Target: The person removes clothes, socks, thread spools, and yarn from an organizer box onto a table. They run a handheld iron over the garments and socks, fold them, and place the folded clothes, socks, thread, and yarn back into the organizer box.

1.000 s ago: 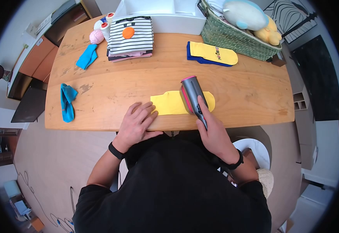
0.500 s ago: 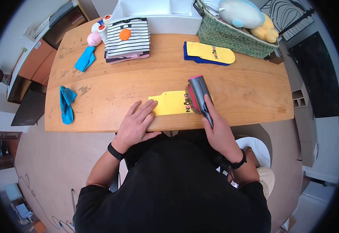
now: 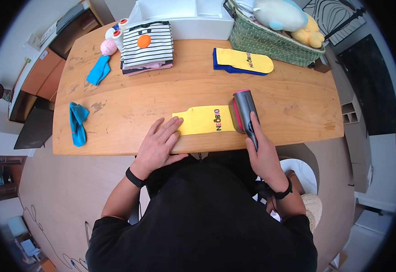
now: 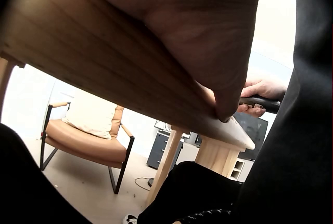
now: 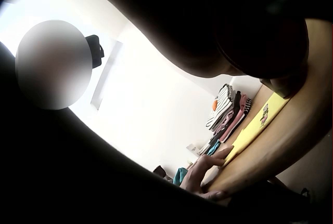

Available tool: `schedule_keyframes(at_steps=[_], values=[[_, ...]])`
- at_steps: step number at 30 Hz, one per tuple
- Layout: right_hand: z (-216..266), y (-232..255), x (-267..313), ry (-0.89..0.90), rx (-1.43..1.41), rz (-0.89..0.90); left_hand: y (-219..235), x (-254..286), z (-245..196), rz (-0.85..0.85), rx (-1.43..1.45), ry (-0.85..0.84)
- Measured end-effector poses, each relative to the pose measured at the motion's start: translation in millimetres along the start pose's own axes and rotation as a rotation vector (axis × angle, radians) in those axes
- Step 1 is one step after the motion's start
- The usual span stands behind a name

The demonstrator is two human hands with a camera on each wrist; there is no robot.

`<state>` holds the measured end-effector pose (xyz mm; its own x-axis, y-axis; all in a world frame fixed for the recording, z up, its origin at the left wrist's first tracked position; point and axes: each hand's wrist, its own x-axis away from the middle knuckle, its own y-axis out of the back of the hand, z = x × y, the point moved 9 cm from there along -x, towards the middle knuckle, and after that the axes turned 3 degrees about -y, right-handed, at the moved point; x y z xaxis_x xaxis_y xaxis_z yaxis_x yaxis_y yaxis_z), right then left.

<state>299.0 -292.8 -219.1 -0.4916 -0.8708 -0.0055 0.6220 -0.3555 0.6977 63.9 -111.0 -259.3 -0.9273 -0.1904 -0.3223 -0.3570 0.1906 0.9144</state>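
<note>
A yellow sock (image 3: 198,120) with printed letters lies flat near the table's front edge in the head view. My left hand (image 3: 160,144) rests on its left end with the fingers extended. My right hand (image 3: 264,154) grips the handle of a grey and pink brush-like tool (image 3: 246,109), whose head covers the sock's right end. In the right wrist view the yellow sock (image 5: 260,122) runs under the dark tool head, and the left hand (image 5: 200,174) touches its far end. The left wrist view shows the left hand (image 4: 197,31) at the table edge.
Two blue socks (image 3: 78,123) (image 3: 98,70) lie at the left of the wooden table (image 3: 130,99). Folded clothes (image 3: 147,47), a yellow and blue sock pair (image 3: 243,61), a white tray (image 3: 198,28) and a green basket (image 3: 270,43) stand along the back.
My right hand and the tool have moved right along the yellow sock, uncovering the printed letters. My left hand has stayed on the sock's left end.
</note>
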Motion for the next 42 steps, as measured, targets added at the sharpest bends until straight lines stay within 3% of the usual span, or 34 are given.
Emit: schedule_keyframes(at_steps=[8, 11, 13, 14, 16, 28, 30, 32, 35, 37, 38, 40, 42], values=[[-2, 6, 5, 0.086, 0.029, -0.052, 0, -1, 0, -0.004, 0.008, -0.002], [-3, 11, 4, 0.058, 0.032, -0.05, 0, 0, 0, -0.003, 0.011, 0.001], [-12, 12, 3, -0.143, 0.018, 0.045, 0, -1, 0, -0.003, 0.011, 0.001], [-16, 8, 3, -0.142, 0.018, 0.045, 1, -1, 0, -0.007, 0.012, 0.0], [-13, 6, 6, 0.032, 0.068, -0.05, 1, 0, 0, -0.01, 0.014, 0.0], [-61, 44, -8, -0.189, 0.052, -0.022, 0, -1, 0, -0.012, 0.013, -0.01], [-93, 62, -16, -0.316, -0.359, -0.038, 0, 0, -1, -0.019, 0.007, -0.012], [-129, 88, -24, -0.312, -0.571, -0.122, 0, -1, -1, -0.019, 0.011, -0.013], [-200, 133, -32, -0.281, -0.429, -0.247, 3, -3, 0, -0.011, 0.042, -0.006], [-265, 168, -36, -0.302, -0.004, -0.439, 4, -4, 4, -0.005, 0.07, 0.002], [-267, 173, -39, -0.301, -0.006, -0.44, 5, -5, 8, -0.048, 0.113, 0.0], [-261, 187, -41, -0.264, 0.338, -0.486, 3, -8, 13, -0.091, 0.154, -0.005], [-234, 187, -40, -0.26, 0.403, -0.511, 2, -13, 34, -0.161, 0.164, 0.193]])
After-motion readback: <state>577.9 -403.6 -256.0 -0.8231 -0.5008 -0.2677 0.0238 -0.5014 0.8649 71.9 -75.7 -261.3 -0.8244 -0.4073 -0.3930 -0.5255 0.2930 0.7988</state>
